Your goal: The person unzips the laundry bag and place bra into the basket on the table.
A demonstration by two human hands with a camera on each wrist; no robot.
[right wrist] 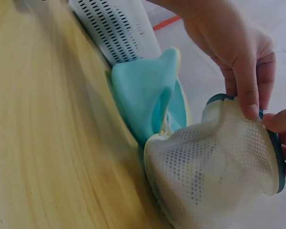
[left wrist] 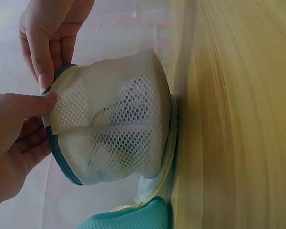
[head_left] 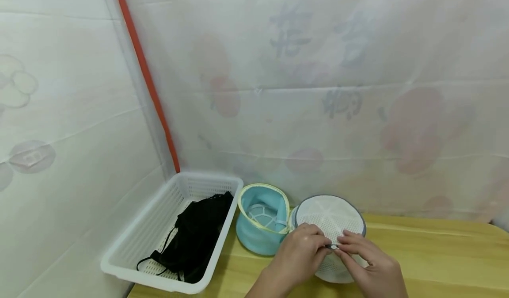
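Note:
A white mesh laundry bag (head_left: 330,216) with a dark blue-grey zipped rim (left wrist: 64,167) stands upright on the table, its round lid facing up. My left hand (head_left: 296,254) pinches the rim at the front edge between thumb and fingers. Facing it, my right hand (head_left: 374,262) pinches the same edge, thumb tip beside a small zip pull (head_left: 333,246). The fingertips of both hands nearly meet there. Through the mesh wall some darker shape shows; what it is I cannot tell. Touching the white bag's left side is a light-blue mesh bag (head_left: 258,240) with a yellow rim, its top gaping.
To the left stands a white plastic basket (head_left: 135,245) with slotted walls. Black garments (head_left: 203,231) with thin straps lie in it. The wooden table (head_left: 437,254) extends to the right. White printed sheeting (head_left: 254,125) hangs behind, with a red strip (head_left: 147,74) at the corner.

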